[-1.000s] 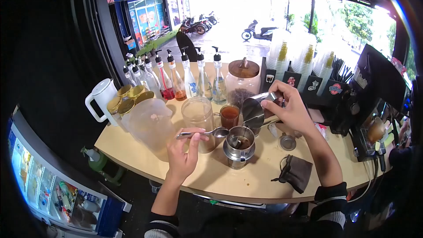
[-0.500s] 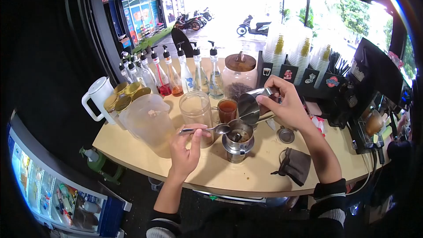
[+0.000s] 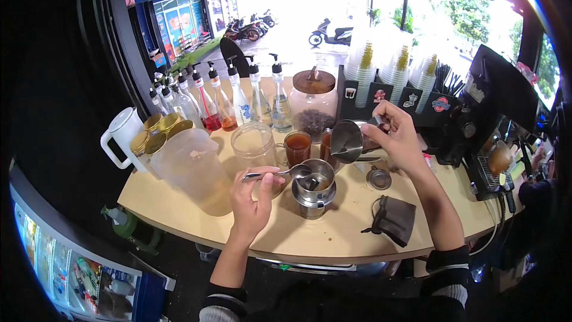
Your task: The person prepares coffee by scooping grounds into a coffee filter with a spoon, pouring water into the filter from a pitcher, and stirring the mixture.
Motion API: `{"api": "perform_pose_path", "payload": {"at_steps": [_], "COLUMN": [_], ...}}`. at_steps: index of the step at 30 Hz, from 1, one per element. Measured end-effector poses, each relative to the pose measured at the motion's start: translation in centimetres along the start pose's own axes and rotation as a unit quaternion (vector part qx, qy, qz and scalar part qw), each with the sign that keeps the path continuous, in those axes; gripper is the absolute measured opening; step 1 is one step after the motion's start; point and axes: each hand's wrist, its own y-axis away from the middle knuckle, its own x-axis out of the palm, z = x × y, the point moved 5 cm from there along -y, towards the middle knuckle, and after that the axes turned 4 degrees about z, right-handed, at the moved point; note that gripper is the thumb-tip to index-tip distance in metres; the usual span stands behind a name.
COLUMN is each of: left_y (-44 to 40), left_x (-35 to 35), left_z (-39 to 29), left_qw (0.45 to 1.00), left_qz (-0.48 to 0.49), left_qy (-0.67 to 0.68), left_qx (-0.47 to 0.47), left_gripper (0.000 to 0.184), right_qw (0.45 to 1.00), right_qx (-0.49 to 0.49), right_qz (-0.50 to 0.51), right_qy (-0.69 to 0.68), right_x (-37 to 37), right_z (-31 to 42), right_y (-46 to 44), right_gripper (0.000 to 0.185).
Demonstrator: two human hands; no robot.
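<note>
Open-fronted stall, daylight flooding in; wet paving and a parked scooter (image 3: 330, 34) beyond. Counter (image 3: 286, 247) pale and smooth, its near edge curved.

Left hand (image 3: 250, 206): thumb and fingers pinch the slim handle of a spoon (image 3: 301, 171), polished metal, held roughly level. Oval bowl overlaps the left rim of the filter (image 3: 314, 176) from this angle; cannot tell whether they touch.

Right hand (image 3: 393, 134): fingers closed round the handle of a jug (image 3: 347, 141), shiny steel, tilted, its round mouth facing left and toward the viewer. Jug hangs above and just right of the filter.

Filter stands upright near the middle of the counter: straight-sided metal cylinder, open top, wide flange resting on a small vessel, material unclear. Something dark and brown inside; details too small to read.

Behind it, two glass mugs (image 3: 297, 150) of clear reddish-brown liquid. Left of these, a clear ribbed jar (image 3: 254, 143); farther left, a cloudy plastic pitcher (image 3: 193, 167) with a flared lip. At the back, a big jar (image 3: 314, 104), wooden lid, dark lumpy contents. Right of the filter: a flat round metal lid (image 3: 378, 178) and a soft, creased drawstring pouch (image 3: 393, 220).
</note>
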Motion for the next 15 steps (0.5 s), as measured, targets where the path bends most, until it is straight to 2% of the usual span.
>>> {"api": "perform_pose_path", "payload": {"at_steps": [2, 3, 5, 6, 10, 12, 15], "left_y": [-0.2, -0.3, -0.5, -0.5, -0.6, -0.4, -0.1], "left_x": [0.4, 0.6, 0.7, 0.7, 0.9, 1.1, 1.5], "left_z": [0.0, -0.2, -0.6, -0.8, -0.8, -0.9, -1.0], "left_qw": [1.000, 1.000, 0.999, 0.999, 0.998, 0.998, 0.997], "left_qz": [0.000, 0.003, 0.005, -0.001, -0.038, -0.041, -0.045], "left_qy": [-0.003, -0.015, -0.027, -0.034, -0.027, -0.025, -0.020], "left_qx": [0.002, 0.013, 0.025, 0.023, 0.036, 0.044, 0.056], "left_gripper": [0.020, 0.020, 0.020, 0.020, 0.014, 0.013, 0.012], "right_qw": [0.993, 0.993, 0.963, 0.959, 0.939, 0.924, 0.904], "right_qx": [0.064, 0.065, 0.134, 0.117, 0.154, 0.213, 0.253], "right_qz": [-0.020, -0.021, -0.048, -0.045, -0.090, -0.101, -0.124], "right_qy": [-0.102, -0.099, -0.228, -0.254, -0.294, -0.301, -0.321], "right_x": [-0.6, -0.8, -0.9, -1.0, 0.1, 0.9, 2.7], "right_z": [-1.1, -1.2, -2.1, -3.4, -7.4, -10.1, -14.9], "right_y": [0.6, 0.9, 1.7, 2.0, 4.5, 6.3, 8.7], "right_gripper": [0.023, 0.023, 0.021, 0.018, 0.014, 0.013, 0.012]}}
